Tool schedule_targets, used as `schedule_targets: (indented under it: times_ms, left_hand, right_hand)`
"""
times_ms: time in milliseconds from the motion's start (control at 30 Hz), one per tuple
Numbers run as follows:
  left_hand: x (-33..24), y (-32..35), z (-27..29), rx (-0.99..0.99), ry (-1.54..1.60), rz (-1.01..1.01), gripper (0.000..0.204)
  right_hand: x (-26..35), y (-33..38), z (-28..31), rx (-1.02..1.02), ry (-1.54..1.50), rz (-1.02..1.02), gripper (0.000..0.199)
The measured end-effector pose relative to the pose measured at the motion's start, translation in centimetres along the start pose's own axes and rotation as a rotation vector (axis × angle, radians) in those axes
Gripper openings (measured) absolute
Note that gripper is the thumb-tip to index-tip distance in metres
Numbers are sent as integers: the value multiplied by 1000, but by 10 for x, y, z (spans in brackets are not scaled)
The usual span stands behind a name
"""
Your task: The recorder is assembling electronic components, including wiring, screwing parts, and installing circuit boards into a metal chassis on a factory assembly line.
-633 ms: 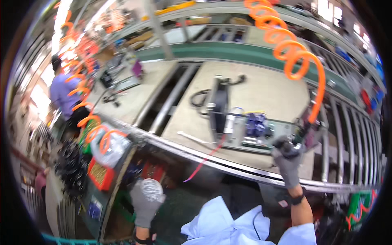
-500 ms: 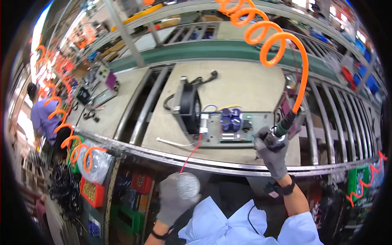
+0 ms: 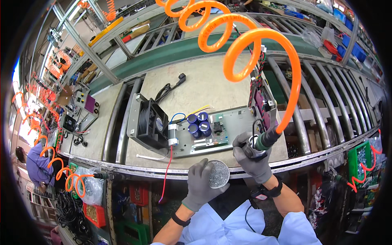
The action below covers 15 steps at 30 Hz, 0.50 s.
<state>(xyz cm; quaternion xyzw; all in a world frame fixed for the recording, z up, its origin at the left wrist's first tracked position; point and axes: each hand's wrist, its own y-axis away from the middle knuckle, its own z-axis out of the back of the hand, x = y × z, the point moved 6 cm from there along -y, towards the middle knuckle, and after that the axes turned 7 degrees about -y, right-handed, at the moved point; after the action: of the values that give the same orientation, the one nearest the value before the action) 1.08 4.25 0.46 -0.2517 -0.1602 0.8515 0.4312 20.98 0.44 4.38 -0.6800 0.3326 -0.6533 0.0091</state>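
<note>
Holding a small round dish of screws (image 3: 219, 173) in our gloved left hand (image 3: 201, 183), fingers curled under and around its rim, we keep it level just in front of our chest, at the near edge of the workbench (image 3: 134, 169). Just to the right of it, our gloved right hand (image 3: 252, 160) is wrapped tight around the grip of a pneumatic screwdriver (image 3: 261, 143), its tip angled forward and hidden behind the fingers, so we cannot tell whether a screw sits on the bit.

An orange coiled air hose (image 3: 245, 45) rises from the back of the tool and loops up and away overhead. To do this well, we judge the dish should stay flat and near the tool, and the hose should hang free so it does not drag the tool sideways.

Just beyond both hands lies a grey metal chassis plate (image 3: 234, 122) on a beige pallet board (image 3: 196, 87). On the plate, straight ahead of the left hand, sit a green circuit board (image 3: 212, 139) and a cluster of blue capacitors (image 3: 199, 124); further to the left stands a black cooling fan (image 3: 152, 124), upright. A red wire (image 3: 167, 171) drops over the bench edge beside the left hand.

Farther off, a black power plug (image 3: 181, 76) rests on the board, with steel rollers (image 3: 326, 106) to the right. Far left, another person in a purple top (image 3: 37, 165) bends over their own work.
</note>
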Motion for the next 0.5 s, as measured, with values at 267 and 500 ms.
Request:
schedule_targets:
  times_ms: [267, 500]
  left_hand:
    - [5, -3, -19, 16, -30, 41, 80]
    - [5, 0, -17, 74, -83, 42, 81]
  right_hand:
    - [-1, -1, -2, 48, -77, 19, 34]
    - [12, 0, -13, 39, -27, 63, 33]
